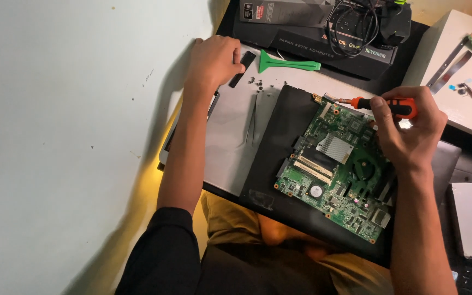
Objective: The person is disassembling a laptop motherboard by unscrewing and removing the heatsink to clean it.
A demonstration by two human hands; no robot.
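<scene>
Green circuit board [337, 175] lying on the black laptop shell [279, 153], screwdriver at its top edge
Right hand [410, 128] clenched round the orange screwdriver [386, 105]; left hand [211, 63] curled loosely, fingertips beside small screws [257, 83]. Board judged light, stiff, fragile: lift by bare edges

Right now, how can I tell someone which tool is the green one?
Start at the green circuit board on the table. Go up and left, past the small black screws, toward the left hand. The pry tool lies there: flat green plastic, wide at one end, unlike the orange screwdriver in the right hand.
</scene>
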